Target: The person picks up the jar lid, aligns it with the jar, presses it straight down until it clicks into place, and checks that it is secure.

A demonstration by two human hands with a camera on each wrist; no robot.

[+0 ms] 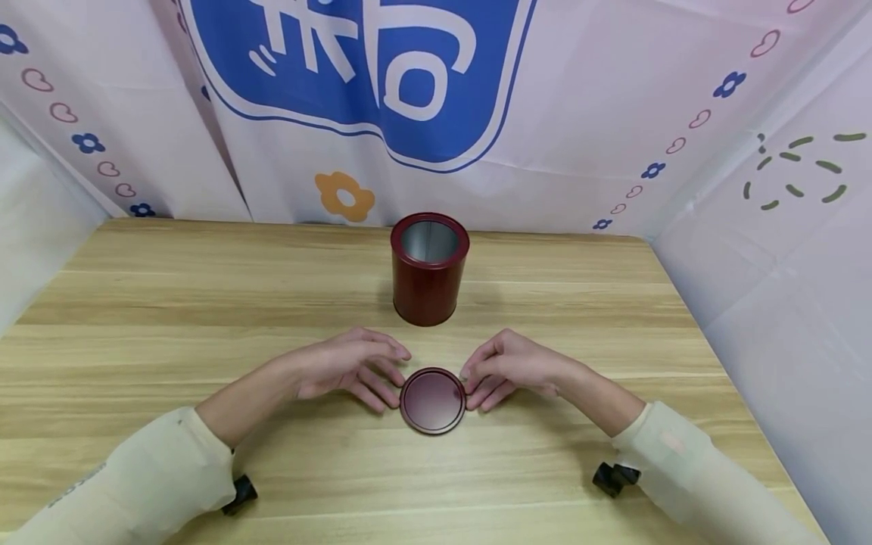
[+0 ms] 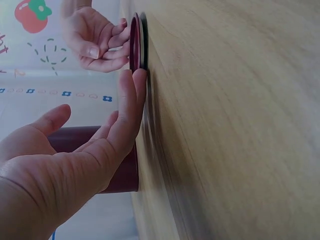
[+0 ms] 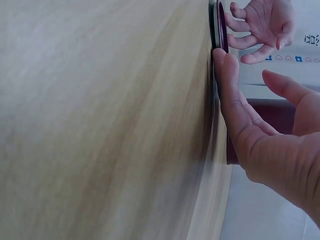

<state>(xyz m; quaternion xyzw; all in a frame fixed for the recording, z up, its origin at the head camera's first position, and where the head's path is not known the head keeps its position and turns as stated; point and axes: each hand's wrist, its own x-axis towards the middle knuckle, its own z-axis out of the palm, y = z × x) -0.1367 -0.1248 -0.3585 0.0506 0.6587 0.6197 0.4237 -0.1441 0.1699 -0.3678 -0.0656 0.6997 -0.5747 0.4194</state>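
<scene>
A round dark-red lid [image 1: 433, 403] lies flat on the wooden table. At its left edge are the fingertips of my left hand [image 1: 354, 366], whose fingers are extended with the thumb apart. On the opposite side, my right hand [image 1: 512, 365] has its fingertips right at the lid's rim. Both wrist views show the lid edge-on, low over the tabletop, with the fingers of the left hand [image 2: 95, 155] and right hand [image 3: 270, 140] reaching to its rim. Behind the lid stands an upright dark-red tin [image 1: 425, 291], its round top opening showing a bare metal inside.
The wooden table [image 1: 204, 303] ends at a white printed cloth [image 1: 579, 113] hanging behind the tin. Another white cloth wall [image 1: 783, 288] runs along the right side. Black wrist devices [image 1: 240, 496] sit below both sleeves.
</scene>
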